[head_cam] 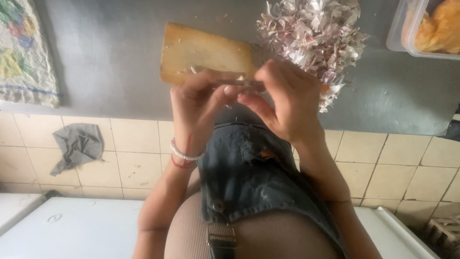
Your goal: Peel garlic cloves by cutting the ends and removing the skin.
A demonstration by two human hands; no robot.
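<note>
Grey counter [110, 52], beige tiled floor [139, 158]

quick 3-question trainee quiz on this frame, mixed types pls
1. True or false: the board lies on the tiled floor.
2. What is heaped right of the board? A) garlic skins B) coins C) rice
3. Which wrist wears the bead bracelet?

Key
1. False: it lies on the grey counter.
2. A: the skins are pale, papery and pink-white.
3. The left hand; the right hand has a bare wrist. Both pinch a small thing between them, too hidden to name.
</note>
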